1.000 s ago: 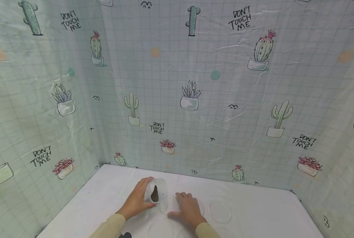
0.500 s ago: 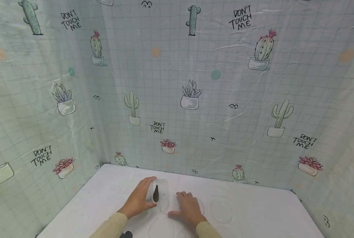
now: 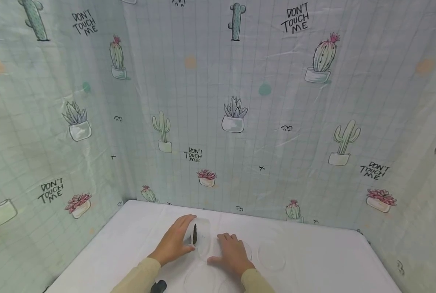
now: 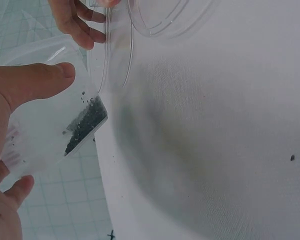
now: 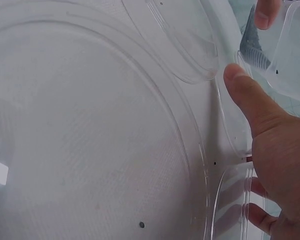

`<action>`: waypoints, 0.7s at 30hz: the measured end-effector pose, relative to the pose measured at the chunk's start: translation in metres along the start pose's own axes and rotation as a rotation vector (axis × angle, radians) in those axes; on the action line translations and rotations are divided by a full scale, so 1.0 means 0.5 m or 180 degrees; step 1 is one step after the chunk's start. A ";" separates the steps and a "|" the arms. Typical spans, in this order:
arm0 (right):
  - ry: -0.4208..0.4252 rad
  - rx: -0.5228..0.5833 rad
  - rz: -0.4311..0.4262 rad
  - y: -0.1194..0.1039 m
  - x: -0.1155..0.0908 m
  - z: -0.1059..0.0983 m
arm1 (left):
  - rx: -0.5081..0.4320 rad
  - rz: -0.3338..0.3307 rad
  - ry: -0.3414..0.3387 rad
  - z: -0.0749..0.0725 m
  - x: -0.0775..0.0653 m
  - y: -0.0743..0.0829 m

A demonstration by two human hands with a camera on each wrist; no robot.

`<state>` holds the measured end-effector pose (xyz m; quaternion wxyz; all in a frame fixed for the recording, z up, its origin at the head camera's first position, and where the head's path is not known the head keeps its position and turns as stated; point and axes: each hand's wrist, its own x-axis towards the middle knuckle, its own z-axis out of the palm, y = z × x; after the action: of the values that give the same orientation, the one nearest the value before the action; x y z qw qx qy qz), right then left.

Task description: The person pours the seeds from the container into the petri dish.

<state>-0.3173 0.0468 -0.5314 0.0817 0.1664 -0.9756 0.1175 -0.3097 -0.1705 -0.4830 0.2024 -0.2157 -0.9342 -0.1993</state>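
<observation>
My left hand (image 3: 174, 242) grips a translucent plastic tub (image 3: 204, 238), thumb on the near side and fingers on the far side. It is tilted sideways, mouth to the right, and dark grains (image 4: 87, 122) lie heaped along its lower side. My right hand (image 3: 232, 254) holds a clear round dish (image 5: 232, 117) on the table, thumb and fingers spread about its rim. The tub's mouth is over or beside that dish; the head view shows the dish only faintly. In the right wrist view the tub's grains sit just beyond my right thumb.
More clear round dishes or lids stand around, one on the right (image 3: 271, 256) and one in front (image 3: 199, 280). A black object (image 3: 158, 286) shows at the bottom edge. Loose dark specks lie on the white table (image 3: 324, 260). A cactus-print sheet (image 3: 236, 162) hangs behind.
My left hand has tipped the tub further and shifted slightly right; the grains now look like a narrower strip. The right hand has stayed in place.
</observation>
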 end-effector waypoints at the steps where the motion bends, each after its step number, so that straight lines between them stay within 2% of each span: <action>1: -0.0007 -0.0002 0.0010 0.002 0.003 0.000 | 0.0028 0.0027 0.0014 0.000 0.002 0.001; 9: -0.0089 0.0053 -0.0039 0.002 0.003 -0.008 | 0.0161 0.0109 -0.0025 -0.006 0.006 0.007; 21: -0.0012 0.0016 -0.0013 -0.001 -0.002 -0.002 | 0.0351 0.0247 -0.0119 -0.001 0.009 0.014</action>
<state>-0.3160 0.0469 -0.5304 0.0797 0.1687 -0.9751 0.1194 -0.3099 -0.1634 -0.4785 0.2041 -0.2440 -0.9383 -0.1354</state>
